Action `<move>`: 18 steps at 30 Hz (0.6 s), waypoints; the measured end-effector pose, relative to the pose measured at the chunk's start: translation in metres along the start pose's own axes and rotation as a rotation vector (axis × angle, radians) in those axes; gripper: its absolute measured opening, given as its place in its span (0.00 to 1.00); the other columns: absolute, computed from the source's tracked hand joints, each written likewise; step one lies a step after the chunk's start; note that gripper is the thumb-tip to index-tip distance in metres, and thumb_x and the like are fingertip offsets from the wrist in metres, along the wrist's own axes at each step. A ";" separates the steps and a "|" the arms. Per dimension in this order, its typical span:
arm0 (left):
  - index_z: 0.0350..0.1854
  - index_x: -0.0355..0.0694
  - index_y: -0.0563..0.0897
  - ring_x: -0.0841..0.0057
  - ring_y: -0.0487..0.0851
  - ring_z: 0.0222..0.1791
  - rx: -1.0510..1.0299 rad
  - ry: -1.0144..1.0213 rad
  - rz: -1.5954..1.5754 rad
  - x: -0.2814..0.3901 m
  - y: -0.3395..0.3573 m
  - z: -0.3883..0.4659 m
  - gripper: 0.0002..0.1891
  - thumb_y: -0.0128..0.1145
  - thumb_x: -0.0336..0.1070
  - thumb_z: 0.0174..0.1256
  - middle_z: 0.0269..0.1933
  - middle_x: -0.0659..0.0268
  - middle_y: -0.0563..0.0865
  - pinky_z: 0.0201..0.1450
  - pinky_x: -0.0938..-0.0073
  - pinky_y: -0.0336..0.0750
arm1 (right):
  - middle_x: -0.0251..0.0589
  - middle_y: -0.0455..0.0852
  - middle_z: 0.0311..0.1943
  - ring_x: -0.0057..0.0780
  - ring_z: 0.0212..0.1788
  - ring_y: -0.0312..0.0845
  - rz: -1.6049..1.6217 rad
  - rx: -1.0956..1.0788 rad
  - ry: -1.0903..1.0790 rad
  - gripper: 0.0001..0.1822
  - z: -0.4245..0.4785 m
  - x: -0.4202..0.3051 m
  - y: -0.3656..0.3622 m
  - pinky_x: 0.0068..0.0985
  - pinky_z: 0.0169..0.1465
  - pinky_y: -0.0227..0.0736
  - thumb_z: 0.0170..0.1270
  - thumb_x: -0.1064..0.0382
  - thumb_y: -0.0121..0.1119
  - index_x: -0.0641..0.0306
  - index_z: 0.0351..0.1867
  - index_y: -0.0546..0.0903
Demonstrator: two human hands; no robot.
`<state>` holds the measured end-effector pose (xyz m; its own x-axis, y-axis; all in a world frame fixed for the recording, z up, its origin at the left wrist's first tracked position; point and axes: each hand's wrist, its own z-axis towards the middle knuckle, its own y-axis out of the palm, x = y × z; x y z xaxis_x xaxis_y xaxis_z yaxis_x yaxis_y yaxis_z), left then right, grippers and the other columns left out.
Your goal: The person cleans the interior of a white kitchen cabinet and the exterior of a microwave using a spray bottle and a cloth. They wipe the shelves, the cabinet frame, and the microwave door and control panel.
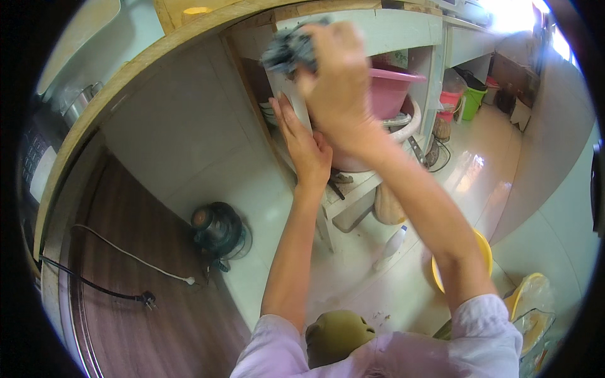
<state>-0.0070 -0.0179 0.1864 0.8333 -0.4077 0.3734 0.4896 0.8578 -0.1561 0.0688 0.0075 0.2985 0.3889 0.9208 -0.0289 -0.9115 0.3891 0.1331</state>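
My right hand [338,90] is blurred and closed around a crumpled dark grey cloth [290,49], high up against the white cabinet front. Below it, my left hand [305,149] grips the edge of a white upright cabinet panel [298,106], its fingers stretched along the left side and its thumb on the right. A pink plastic basin [390,92] stands on the shelf just right of the panel, partly hidden by my right hand and forearm.
On the floor at left sits a dark green electric appliance [220,231]. Cords with a black plug [146,298] and a white plug [190,280] hang over brown wood. A pumpkin [388,205], a white bottle [392,245] and a yellow-rimmed basin [483,250] stand low down. Farther back is a green bucket [472,101].
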 end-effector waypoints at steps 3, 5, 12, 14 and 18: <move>0.75 0.35 0.48 0.48 0.48 0.75 0.074 -0.038 0.037 0.013 0.001 0.005 0.45 0.42 0.12 0.48 0.74 0.44 0.51 0.75 0.57 0.45 | 0.52 0.84 0.33 0.49 0.38 0.78 -0.249 -0.004 0.295 0.13 0.050 0.068 -0.021 0.40 0.44 0.72 0.47 0.69 0.62 0.64 0.38 0.83; 0.74 0.35 0.48 0.49 0.48 0.75 0.087 -0.043 0.045 0.015 0.004 0.004 0.45 0.42 0.12 0.48 0.74 0.44 0.52 0.75 0.57 0.45 | 0.52 0.83 0.34 0.50 0.39 0.77 -0.120 0.033 0.120 0.15 0.033 0.060 -0.016 0.41 0.44 0.72 0.45 0.71 0.61 0.64 0.39 0.82; 0.75 0.34 0.47 0.51 0.51 0.75 0.053 0.003 0.040 0.008 0.003 0.001 0.44 0.42 0.14 0.50 0.74 0.47 0.54 0.75 0.61 0.47 | 0.52 0.78 0.35 0.49 0.41 0.75 0.032 -0.038 0.073 0.20 0.012 0.026 -0.012 0.38 0.46 0.71 0.40 0.73 0.64 0.63 0.41 0.81; 0.75 0.35 0.46 0.52 0.52 0.75 0.083 -0.009 0.102 0.013 0.004 0.005 0.44 0.43 0.15 0.50 0.74 0.47 0.54 0.75 0.63 0.48 | 0.51 0.81 0.32 0.47 0.39 0.77 -0.056 -0.019 0.182 0.17 0.035 0.061 -0.022 0.38 0.44 0.73 0.44 0.72 0.63 0.64 0.41 0.83; 0.74 0.33 0.49 0.49 0.48 0.75 0.094 -0.008 0.052 0.005 0.006 0.000 0.44 0.42 0.13 0.47 0.74 0.47 0.55 0.76 0.57 0.45 | 0.52 0.79 0.36 0.50 0.43 0.75 0.030 0.000 -0.034 0.23 0.004 0.018 -0.008 0.38 0.46 0.72 0.38 0.76 0.61 0.62 0.43 0.82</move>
<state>-0.0003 -0.0146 0.1871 0.8546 -0.3600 0.3743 0.4196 0.9033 -0.0891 0.0832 0.0212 0.3005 0.3655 0.9308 0.0088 -0.9229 0.3611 0.1339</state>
